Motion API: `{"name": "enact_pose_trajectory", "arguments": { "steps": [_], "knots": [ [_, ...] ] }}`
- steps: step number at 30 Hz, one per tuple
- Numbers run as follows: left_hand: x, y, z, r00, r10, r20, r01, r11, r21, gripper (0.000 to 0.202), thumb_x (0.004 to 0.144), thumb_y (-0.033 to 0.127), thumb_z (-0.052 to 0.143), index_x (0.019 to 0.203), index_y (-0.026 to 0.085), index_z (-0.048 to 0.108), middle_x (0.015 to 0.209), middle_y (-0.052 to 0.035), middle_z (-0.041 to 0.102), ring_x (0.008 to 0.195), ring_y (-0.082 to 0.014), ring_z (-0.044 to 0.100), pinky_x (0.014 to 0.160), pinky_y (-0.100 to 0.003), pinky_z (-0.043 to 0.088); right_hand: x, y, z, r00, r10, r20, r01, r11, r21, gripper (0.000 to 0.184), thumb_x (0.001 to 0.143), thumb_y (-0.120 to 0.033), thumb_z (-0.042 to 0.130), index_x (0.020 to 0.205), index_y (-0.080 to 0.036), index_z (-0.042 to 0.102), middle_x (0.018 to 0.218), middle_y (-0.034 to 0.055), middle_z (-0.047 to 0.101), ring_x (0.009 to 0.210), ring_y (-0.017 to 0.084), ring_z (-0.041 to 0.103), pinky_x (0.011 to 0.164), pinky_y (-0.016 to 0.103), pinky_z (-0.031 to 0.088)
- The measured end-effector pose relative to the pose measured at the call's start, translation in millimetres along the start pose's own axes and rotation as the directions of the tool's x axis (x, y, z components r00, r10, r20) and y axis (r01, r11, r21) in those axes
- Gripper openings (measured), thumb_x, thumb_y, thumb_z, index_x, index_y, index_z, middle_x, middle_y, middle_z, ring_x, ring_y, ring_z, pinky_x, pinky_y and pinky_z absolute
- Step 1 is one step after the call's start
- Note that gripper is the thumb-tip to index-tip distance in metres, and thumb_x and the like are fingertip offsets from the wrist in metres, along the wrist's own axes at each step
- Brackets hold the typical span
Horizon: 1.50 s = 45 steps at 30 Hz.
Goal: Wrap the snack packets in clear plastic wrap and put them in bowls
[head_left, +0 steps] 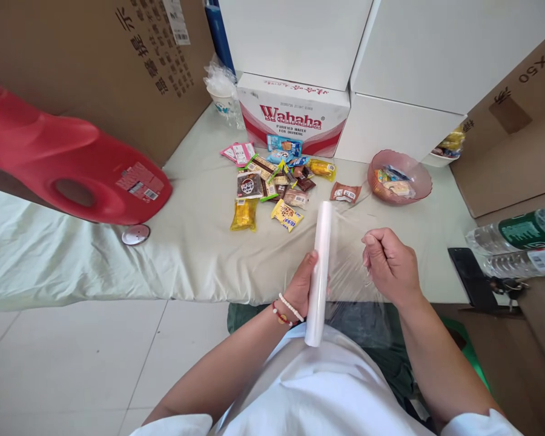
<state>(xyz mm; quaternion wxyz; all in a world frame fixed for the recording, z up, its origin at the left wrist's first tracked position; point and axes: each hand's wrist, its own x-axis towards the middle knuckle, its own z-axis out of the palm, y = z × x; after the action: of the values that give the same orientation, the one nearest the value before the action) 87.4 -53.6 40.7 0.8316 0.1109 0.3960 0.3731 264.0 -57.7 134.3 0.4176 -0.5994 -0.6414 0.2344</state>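
Note:
My left hand [303, 280] is wrapped round a white roll of plastic wrap [318, 272], held nearly upright in front of my body. A thin clear sheet of the wrap [347, 266] stretches from the roll toward the right. Its gathered edge is pinched in my right hand [390, 260], closed in a fist. Just beyond the roll lies a pile of packaged snacks [277, 175], with a yellow cookie packet [287, 215] nearest. A brown packet [345, 192] sits apart from the pile, left of a pink translucent bowl [399, 197] holding several packets.
Behind the snacks stands a Wahaha water carton [295, 115] against white boxes [295, 36]. At the left are a large red jug [72, 163] and a round lid-like disc [135, 234]. Plastic bottles [522, 233], a phone [470, 272] and keys [508, 287] lie at the right edge.

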Motion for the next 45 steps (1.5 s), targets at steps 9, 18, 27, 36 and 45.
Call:
{"name": "enact_pose_trajectory", "arguments": {
  "steps": [9, 18, 27, 36, 45],
  "knots": [
    [-1, 17, -13.4, 0.999, 0.020, 0.026, -0.023, 0.996, 0.089, 0.049, 0.065, 0.044, 0.094, 0.091, 0.018, 0.062, 0.091, -0.0067, 0.072, 0.085, -0.0186, 0.069, 0.080, -0.034, 0.061, -10, 22, -19, 0.983, 0.119, -0.140, -0.124, 0.992, -0.022, 0.033, 0.105, -0.054, 0.055, 0.092, -0.024, 0.062, 0.060, -0.0056, 0.061, 0.040, 0.011, 0.051, 0.046, 0.025, 0.043],
    [1, 4, -9.1, 0.935, 0.295, -0.194, -0.151, 0.832, 0.534, 0.062, 0.054, 0.041, 0.099, 0.090, 0.023, 0.052, 0.076, 0.0070, 0.053, 0.067, -0.0113, 0.052, 0.059, -0.025, 0.046, -21, 44, -26, 0.959, 0.186, -0.213, -0.192, 0.981, -0.004, 0.034, 0.104, -0.055, 0.057, 0.096, -0.023, 0.066, 0.061, -0.0052, 0.059, 0.045, 0.012, 0.052, 0.047, 0.025, 0.044],
    [-18, 17, -29.8, 0.990, 0.044, -0.131, 0.004, 0.938, 0.345, 0.051, 0.069, 0.053, 0.080, 0.095, 0.023, 0.048, 0.090, -0.0050, 0.072, 0.071, -0.0164, 0.067, 0.065, -0.029, 0.052, -37, 68, -32, 0.917, 0.312, -0.248, -0.303, 0.950, 0.074, 0.038, 0.101, -0.060, 0.057, 0.095, -0.023, 0.065, 0.061, -0.0046, 0.058, 0.044, 0.012, 0.050, 0.044, 0.026, 0.043],
    [-26, 16, -33.1, 0.917, 0.357, -0.180, -0.073, 0.593, 0.802, 0.048, 0.058, 0.044, 0.086, 0.088, 0.022, 0.056, 0.072, 0.0066, 0.052, 0.065, -0.0131, 0.050, 0.060, -0.027, 0.041, -45, 80, -35, 0.906, 0.331, -0.262, -0.322, 0.943, 0.078, 0.040, 0.100, -0.063, 0.057, 0.095, -0.023, 0.064, 0.062, -0.0039, 0.059, 0.045, 0.013, 0.051, 0.046, 0.028, 0.044],
    [-56, 29, -48.4, 0.917, 0.280, -0.283, -0.038, 0.769, 0.638, 0.047, 0.069, 0.057, 0.078, 0.089, 0.022, 0.054, 0.066, 0.0056, 0.055, 0.059, -0.0139, 0.053, 0.057, -0.028, 0.045, -51, 102, -22, 0.913, 0.356, -0.199, -0.346, 0.934, 0.083, 0.038, 0.102, -0.060, 0.054, 0.090, -0.024, 0.062, 0.062, -0.0043, 0.058, 0.051, 0.015, 0.052, 0.053, 0.028, 0.045]
  ]
}}
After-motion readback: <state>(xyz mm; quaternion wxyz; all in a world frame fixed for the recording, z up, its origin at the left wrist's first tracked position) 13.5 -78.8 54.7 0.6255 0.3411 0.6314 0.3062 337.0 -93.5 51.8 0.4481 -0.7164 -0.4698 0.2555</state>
